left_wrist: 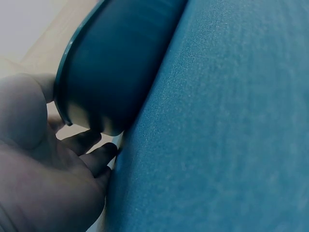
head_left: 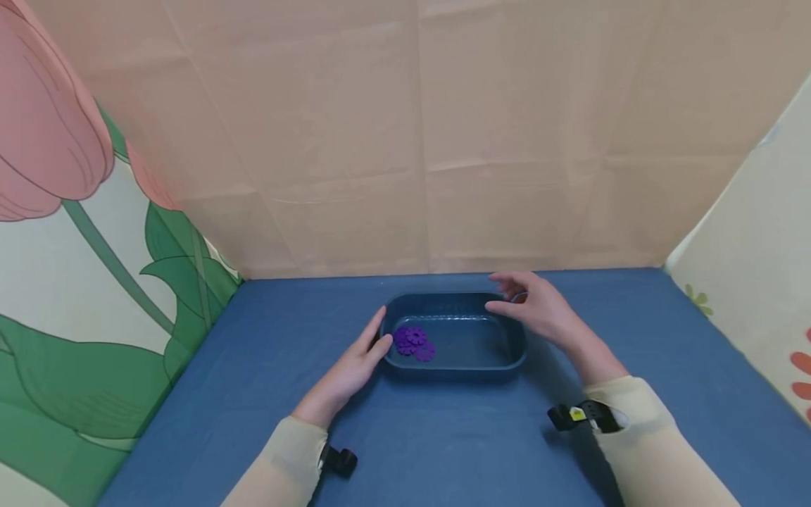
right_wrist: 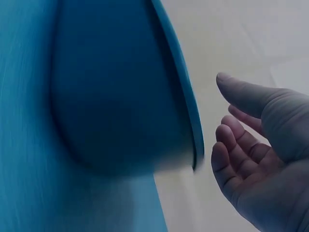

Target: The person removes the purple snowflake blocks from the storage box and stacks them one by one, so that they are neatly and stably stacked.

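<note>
Blue tray (head_left: 465, 341), left end in left hand (head_left: 355, 362), near right hand (head_left: 541, 306)

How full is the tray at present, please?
Mostly empty: the tray holds a few purple pieces at one end; most of its floor is bare.

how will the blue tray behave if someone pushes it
The blue tray should be stiff, given its smooth, moulded-looking walls and rim. Being low and broad, it seems unlikely to tip. The purple flower-shaped pieces, bunched at one end, might slide across its glossy floor.
</note>
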The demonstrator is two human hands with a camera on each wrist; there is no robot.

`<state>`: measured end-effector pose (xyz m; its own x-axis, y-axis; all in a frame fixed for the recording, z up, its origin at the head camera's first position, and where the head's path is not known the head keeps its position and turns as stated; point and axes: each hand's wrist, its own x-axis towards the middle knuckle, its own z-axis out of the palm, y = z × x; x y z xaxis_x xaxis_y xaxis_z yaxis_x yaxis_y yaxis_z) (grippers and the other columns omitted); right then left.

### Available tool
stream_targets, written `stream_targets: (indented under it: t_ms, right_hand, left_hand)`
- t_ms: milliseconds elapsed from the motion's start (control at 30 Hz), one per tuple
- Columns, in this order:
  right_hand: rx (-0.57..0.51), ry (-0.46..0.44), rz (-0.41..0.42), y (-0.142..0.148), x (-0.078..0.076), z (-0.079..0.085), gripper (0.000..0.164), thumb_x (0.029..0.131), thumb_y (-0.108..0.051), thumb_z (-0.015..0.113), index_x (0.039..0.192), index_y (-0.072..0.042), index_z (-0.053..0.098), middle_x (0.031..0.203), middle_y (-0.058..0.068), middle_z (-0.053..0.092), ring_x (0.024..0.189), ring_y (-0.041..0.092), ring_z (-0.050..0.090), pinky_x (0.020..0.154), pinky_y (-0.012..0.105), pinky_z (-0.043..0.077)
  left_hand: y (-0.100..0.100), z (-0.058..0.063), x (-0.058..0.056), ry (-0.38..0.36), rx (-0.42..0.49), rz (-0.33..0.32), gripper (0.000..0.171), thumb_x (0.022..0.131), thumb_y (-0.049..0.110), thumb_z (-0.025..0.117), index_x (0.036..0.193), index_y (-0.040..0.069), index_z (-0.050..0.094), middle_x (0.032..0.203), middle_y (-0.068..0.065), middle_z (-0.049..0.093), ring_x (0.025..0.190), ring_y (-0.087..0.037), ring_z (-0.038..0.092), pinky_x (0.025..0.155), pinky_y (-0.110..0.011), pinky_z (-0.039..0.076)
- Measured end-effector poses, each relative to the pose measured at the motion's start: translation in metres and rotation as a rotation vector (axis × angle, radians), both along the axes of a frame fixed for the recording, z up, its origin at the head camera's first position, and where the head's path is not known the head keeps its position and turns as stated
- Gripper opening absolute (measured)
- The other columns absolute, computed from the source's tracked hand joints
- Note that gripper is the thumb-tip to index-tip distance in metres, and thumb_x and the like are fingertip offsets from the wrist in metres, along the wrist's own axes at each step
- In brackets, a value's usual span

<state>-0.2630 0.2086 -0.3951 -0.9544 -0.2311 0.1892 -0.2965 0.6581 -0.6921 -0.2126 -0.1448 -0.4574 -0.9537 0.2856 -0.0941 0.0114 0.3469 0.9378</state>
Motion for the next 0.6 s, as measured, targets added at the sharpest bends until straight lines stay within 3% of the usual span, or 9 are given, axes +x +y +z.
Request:
stream_targets:
  t_ms: [267,600]
  right_hand:
    - [0.001,-0.005,0.141,-0.052,-0.001,-0.003,0.049,0.088,-0.037,0.077,0.132,-0.024,0.062,0.114,0.007,0.062,0.096,0.018,0.057,0.085,0.037,0.049]
    - [0.063,0.007,0.191,-0.095,-0.001,-0.016,0.048,0.086,-0.037,0.078,0.129,-0.020,0.065,0.109,0.006,0.064,0.092,0.015,0.058,0.081,0.034,0.051]
  left_hand:
    - [-0.001,-0.001,-0.001,0.005,0.003,0.001,0.064,0.094,0.070,0.046,0.147,0.062,0.011,0.162,0.026,0.009,0.154,-0.013,0.004,0.124,-0.054,0.007]
    - [0.003,0.003,0.001,0.002,-0.006,0.022,0.064,0.094,0.070,0.045,0.149,0.061,0.014,0.164,0.020,0.012,0.155,-0.018,0.007,0.122,-0.059,0.008]
